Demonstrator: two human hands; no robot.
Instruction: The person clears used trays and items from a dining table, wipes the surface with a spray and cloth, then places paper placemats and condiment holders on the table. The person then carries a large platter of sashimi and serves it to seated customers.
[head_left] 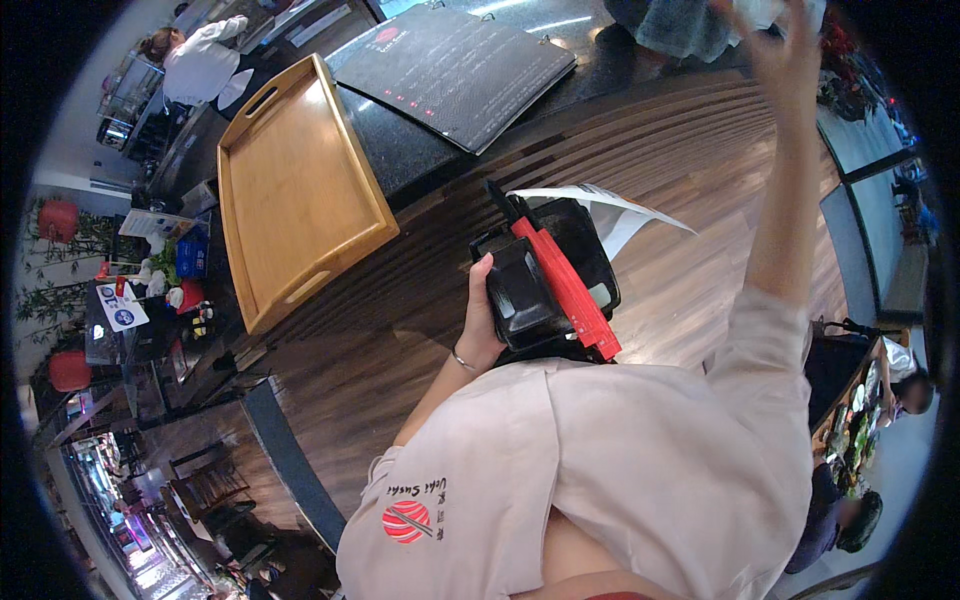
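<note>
Black dishes [522, 298] sit stacked at the centre of the frame, clamped in the left hand [482, 322], its thumb pointing up along their left side. Red packets [570, 290] slant across the stack; white paper [628, 218] juts toward the upper right. The right arm [783, 200] stretches nearly straight to the upper-right edge, its blurred right hand [782, 48] raised; I cannot tell whether it grips anything.
</note>
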